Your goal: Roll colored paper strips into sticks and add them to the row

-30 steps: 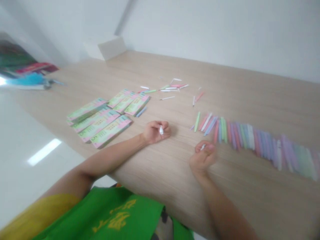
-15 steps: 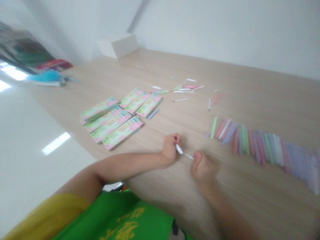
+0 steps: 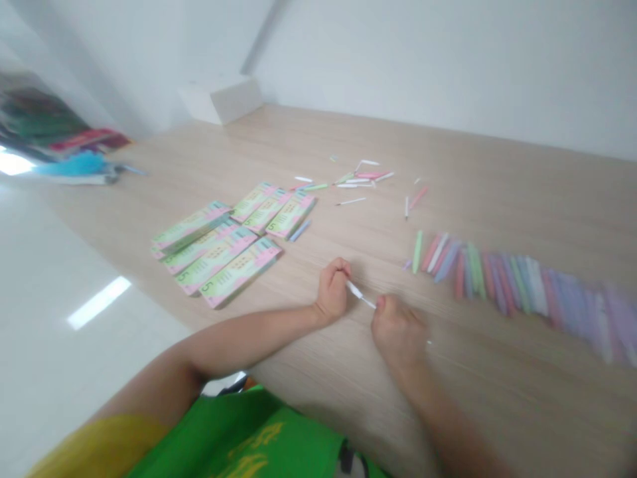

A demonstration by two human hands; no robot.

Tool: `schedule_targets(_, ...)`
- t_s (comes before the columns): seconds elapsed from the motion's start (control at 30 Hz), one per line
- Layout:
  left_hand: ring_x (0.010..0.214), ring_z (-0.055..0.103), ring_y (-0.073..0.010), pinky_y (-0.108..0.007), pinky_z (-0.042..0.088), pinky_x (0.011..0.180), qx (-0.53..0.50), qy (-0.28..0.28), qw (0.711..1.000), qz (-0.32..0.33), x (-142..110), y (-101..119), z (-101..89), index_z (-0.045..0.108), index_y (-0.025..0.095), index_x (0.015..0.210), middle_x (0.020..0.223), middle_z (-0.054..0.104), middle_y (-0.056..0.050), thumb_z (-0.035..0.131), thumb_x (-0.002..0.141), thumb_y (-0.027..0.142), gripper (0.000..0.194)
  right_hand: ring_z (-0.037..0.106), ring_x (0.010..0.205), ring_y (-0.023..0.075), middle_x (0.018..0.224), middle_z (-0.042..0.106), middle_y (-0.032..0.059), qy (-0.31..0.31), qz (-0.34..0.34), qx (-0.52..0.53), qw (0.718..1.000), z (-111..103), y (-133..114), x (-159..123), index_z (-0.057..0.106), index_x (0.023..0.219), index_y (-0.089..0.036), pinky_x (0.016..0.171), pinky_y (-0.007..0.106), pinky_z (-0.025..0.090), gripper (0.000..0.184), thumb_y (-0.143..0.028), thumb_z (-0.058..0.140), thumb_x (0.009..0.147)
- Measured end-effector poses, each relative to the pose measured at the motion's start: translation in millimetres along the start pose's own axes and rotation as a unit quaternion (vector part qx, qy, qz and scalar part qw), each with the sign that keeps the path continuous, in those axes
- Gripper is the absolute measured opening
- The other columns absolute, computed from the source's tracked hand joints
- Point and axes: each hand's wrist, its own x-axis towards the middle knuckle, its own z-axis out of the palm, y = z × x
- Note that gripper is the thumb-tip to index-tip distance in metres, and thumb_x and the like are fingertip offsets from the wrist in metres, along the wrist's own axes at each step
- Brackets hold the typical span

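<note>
My left hand (image 3: 333, 292) is closed on a white pen barrel (image 3: 354, 289), whose end points down towards my other hand. My right hand (image 3: 401, 326) is a fist with a thin white pen refill (image 3: 368, 303) coming out at the thumb. The refill's far end meets the mouth of the barrel; blur hides how deep it sits. A small white end (image 3: 429, 342) shows at the outer side of my right fist. Both hands are just above the wooden table (image 3: 308, 365).
Green-and-pink boxes (image 3: 241, 272) lie left of my hands. Loose pen parts (image 3: 368, 176) are scattered farther back. A long row of pastel pen barrels (image 3: 512, 282) runs along the right. A white box (image 3: 236, 99) stands by the wall, and a blue item (image 3: 74, 164) lies far left.
The hands have come slightly closer, and the barrel and refill now line up and meet. The camera view has shifted a little. Boxes and rows on the table stay as they were.
</note>
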Motion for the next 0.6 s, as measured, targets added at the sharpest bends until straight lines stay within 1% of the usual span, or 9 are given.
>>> schedule_targets(0.07, 0.062, 0.043, -0.0126, -0.025, 0.035, 0.062, 0.025, -0.023, 0.999, 0.016, -1.4, 0.6, -1.1, 0.049, 0.017, 0.067, 0.062, 0.045, 0.002, 0.039, 0.072, 0.019, 0.012, 0.051, 0.045, 0.0153, 0.049, 0.056, 0.0022, -0.041, 0.032, 0.011, 0.999, 1.4, -4.0, 0.4, 0.053, 0.071, -0.018, 0.057, 0.032, 0.027, 0.029, -0.023, 0.039, 0.096)
schedule_targets(0.13, 0.066, 0.047, -0.0134, -0.025, 0.037, 0.065, 0.048, -0.066, 0.996, 0.03, -5.7, 1.5, -1.8, 0.053, 0.016, 0.071, 0.066, 0.05, 0.001, 0.04, 0.074, 0.019, 0.013, 0.055, 0.048, 0.0162, 0.052, 0.06, 0.0042, -0.081, 0.059, 0.042, 0.994, 1.4, -8.1, 1.0, 0.056, 0.076, -0.017, 0.058, 0.032, 0.028, 0.031, -0.025, 0.035, 0.097)
schedule_targets(0.27, 0.069, 0.051, -0.0147, -0.026, 0.04, 0.067, 0.084, -0.16, 0.983, 0.015, -11.2, 4.5, -4.2, 0.056, 0.015, 0.077, 0.07, 0.056, -0.001, 0.041, 0.074, 0.017, 0.016, 0.062, 0.059, 0.0178, 0.064, 0.066, 0.0075, -0.165, 0.094, 0.104, 0.976, -3.0, -11.5, 5.4, 0.058, 0.081, -0.016, 0.063, 0.031, 0.033, 0.036, -0.028, 0.03, 0.099)
schedule_targets(0.33, 0.07, 0.053, -0.0153, -0.027, 0.041, 0.068, 0.095, -0.212, 0.973, 0.015, -10.5, 5.8, -5.0, 0.058, 0.014, 0.079, 0.072, 0.059, -0.002, 0.041, 0.076, 0.018, 0.018, 0.065, 0.065, 0.0182, 0.071, 0.069, 0.0078, -0.189, 0.102, 0.134, 0.967, -7.3, -9.6, 7.6, 0.059, 0.086, -0.017, 0.067, 0.03, 0.036, 0.036, -0.03, 0.028, 0.099)
schedule_targets(0.4, 0.072, 0.054, -0.0158, -0.027, 0.041, 0.07, 0.109, -0.266, 0.957, 0.031, -9.7, 6.9, -5.8, 0.06, 0.013, 0.081, 0.076, 0.061, -0.004, 0.04, 0.083, 0.024, 0.022, 0.066, 0.07, 0.0192, 0.079, 0.071, 0.0084, -0.201, 0.108, 0.16, 0.961, -12.6, -6.9, 8.0, 0.06, 0.098, -0.017, 0.069, 0.03, 0.038, 0.036, -0.031, 0.026, 0.099)
schedule_targets(0.5, 0.067, 0.051, -0.0147, -0.026, 0.039, 0.066, 0.183, -0.317, 0.928, 0.062, -8.9, 8.0, -8.6, 0.06, 0.013, 0.079, 0.07, 0.058, -0.003, 0.036, 0.093, 0.038, 0.037, 0.067, 0.072, 0.0228, 0.084, 0.071, 0.0123, -0.222, 0.118, 0.175, 0.952, -20.2, -5.4, 4.6, 0.052, 0.123, -0.011, 0.068, 0.033, 0.042, 0.043, -0.034, 0.026, 0.097)
schedule_targets(0.6, 0.057, 0.043, -0.0123, -0.025, 0.034, 0.057, 0.263, -0.35, 0.895, 0.081, -4.5, 9.3, -14.1, 0.056, 0.014, 0.071, 0.06, 0.05, -0.001, 0.03, 0.096, 0.047, 0.049, 0.067, 0.068, 0.0267, 0.079, 0.07, 0.0171, -0.256, 0.117, 0.184, 0.942, -25.2, -8.4, -0.2, 0.038, 0.136, -0.001, 0.062, 0.035, 0.042, 0.061, -0.044, 0.025, 0.095)
